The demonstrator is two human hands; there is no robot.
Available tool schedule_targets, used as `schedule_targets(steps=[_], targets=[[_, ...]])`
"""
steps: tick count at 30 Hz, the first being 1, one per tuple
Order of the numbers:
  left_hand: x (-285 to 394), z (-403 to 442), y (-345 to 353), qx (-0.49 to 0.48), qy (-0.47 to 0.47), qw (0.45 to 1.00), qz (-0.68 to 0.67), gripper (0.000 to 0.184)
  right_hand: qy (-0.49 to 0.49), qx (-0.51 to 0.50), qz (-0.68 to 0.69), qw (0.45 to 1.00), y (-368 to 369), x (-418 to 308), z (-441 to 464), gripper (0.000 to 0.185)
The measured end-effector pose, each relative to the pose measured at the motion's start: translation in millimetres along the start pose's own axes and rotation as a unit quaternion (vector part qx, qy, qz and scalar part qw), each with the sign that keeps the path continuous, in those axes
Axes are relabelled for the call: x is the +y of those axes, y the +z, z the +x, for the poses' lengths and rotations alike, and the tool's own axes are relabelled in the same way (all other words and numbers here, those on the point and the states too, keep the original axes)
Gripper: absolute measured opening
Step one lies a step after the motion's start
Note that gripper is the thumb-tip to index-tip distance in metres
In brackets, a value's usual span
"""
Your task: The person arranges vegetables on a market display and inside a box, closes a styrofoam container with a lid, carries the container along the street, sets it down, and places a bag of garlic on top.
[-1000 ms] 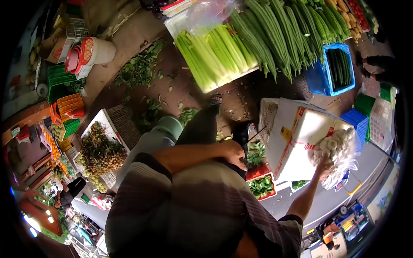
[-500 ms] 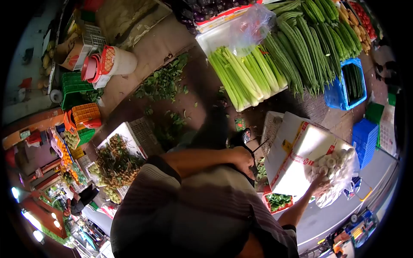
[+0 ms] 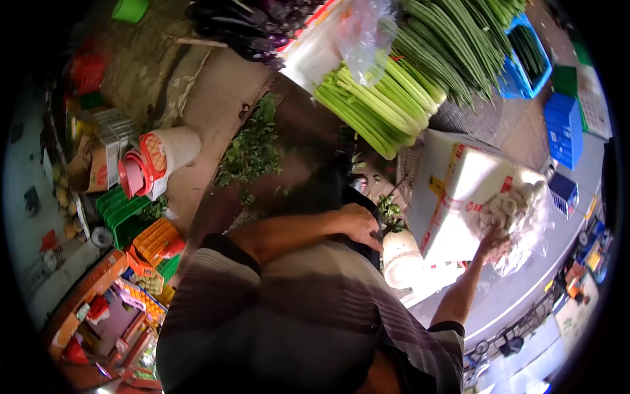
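Observation:
White bulbs that look like garlic (image 3: 518, 205) lie in a clear plastic bag (image 3: 525, 253) on top of a white foam box (image 3: 479, 172) with red print and tape. My right hand (image 3: 493, 245) is at the bag's near side, fingers bent against the bulbs and the plastic. My left hand (image 3: 358, 223) rests in front of my body with its fingers curled around something dark, which I cannot make out. A pale tub (image 3: 401, 259) stands between the left hand and the foam box.
Celery (image 3: 384, 108), long ridged green gourds (image 3: 446, 49) and eggplants (image 3: 239, 29) are piled ahead. Leafy scraps (image 3: 252, 148) lie on the floor. At left are a white bucket (image 3: 180, 148) and green crates (image 3: 121, 213); blue crates (image 3: 563, 128) stand at right.
My view has turned and shifted, bringing the pale tub into sight beside the box. My right hand stays at the garlic bag, and the left keeps its curled pose.

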State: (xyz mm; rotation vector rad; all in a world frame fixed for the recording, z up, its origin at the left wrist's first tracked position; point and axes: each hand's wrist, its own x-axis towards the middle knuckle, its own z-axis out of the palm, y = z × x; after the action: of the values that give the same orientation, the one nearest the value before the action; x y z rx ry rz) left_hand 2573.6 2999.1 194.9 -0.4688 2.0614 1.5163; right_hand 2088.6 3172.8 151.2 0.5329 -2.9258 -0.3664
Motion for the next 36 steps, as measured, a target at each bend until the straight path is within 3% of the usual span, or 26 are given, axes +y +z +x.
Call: schedule_targets(steps=[3,8,13,21,26,36], targets=[[-15,-31,-13,0.027,0.014,1.0,-0.002,0.071,0.004,0.033,-0.013,0.999,-23,-30,-35,0.095],[-20,-76,-8,-0.024,-0.007,1.0,-0.001,0.067,0.029,0.027,0.05,0.998,-56,-42,-89,0.1],[-34,-105,32,-0.028,0.004,0.999,0.024,0.067,0.063,0.007,0.048,0.997,-63,-18,-126,0.099],[-50,-122,69,-0.041,0.023,0.999,0.022,0.07,0.055,-0.031,0.075,0.995,-82,0,-150,0.096],[-67,-138,50,-0.087,0.025,0.995,0.041,0.07,0.046,0.033,0.085,0.995,-67,8,-168,0.093],[-67,-137,53,-0.082,0.011,0.995,0.052,0.068,0.069,0.044,0.114,0.99,-67,0,-177,0.085]])
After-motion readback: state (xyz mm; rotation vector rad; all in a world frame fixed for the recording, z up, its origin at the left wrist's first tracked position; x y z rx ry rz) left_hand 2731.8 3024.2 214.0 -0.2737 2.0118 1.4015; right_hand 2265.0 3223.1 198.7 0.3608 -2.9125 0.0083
